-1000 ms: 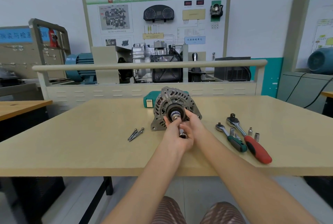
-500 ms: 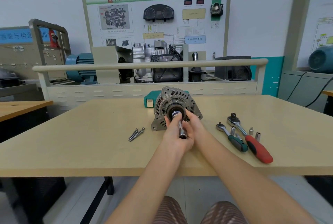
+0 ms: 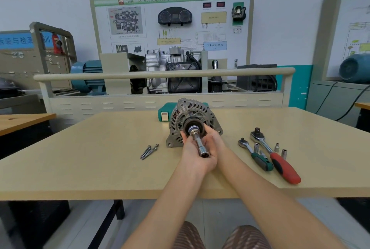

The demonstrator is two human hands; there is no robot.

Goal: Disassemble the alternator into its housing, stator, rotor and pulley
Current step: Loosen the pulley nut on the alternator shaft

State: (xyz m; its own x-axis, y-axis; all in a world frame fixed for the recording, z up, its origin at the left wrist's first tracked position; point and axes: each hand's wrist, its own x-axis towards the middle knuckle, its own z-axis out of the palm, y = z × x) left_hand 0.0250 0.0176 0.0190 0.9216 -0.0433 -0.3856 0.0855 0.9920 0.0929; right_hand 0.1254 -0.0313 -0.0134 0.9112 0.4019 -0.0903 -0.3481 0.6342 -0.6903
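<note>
Change: deep socket, previously short at the pulley, now stands out long. Left hand cradles it; right hand grips the pulley. Alternator upright on surface, undivided; through-bolts out.

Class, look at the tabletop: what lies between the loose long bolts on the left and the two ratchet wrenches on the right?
In the head view, the alternator stands between the bolts and the ratchets, with both hands at its front around a long socket on the pulley.
</note>
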